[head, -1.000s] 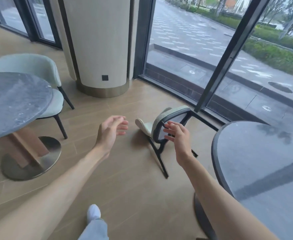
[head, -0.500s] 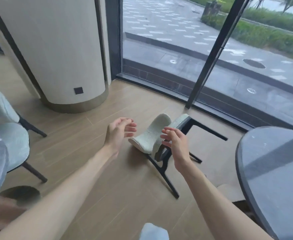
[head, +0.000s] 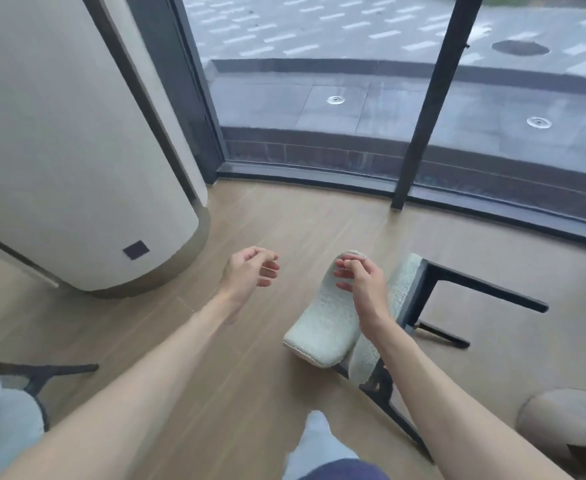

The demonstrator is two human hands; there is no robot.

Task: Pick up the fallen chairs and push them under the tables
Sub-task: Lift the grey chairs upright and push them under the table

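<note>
On the wood floor by the big window lies the fallen chair (head: 322, 327) — tipped on its side, its soft pale seat facing left and its dark legs (head: 471, 289) sticking out to the right. A second ago the chair was farther off; now it sits right under the arms, so the person has stepped in close. The right hand (head: 362, 285) hangs just over the top edge of the seat, fingers loose and curled, holding nothing. The left hand (head: 250, 275) is out to the left of the chair, over bare floor, also loose and holding nothing. So the grab has not happened yet — it looks about to start. A white round pillar (head: 77, 150) stands to the left, and another chair (head: 4, 427) peeks in at the bottom left corner.
</note>
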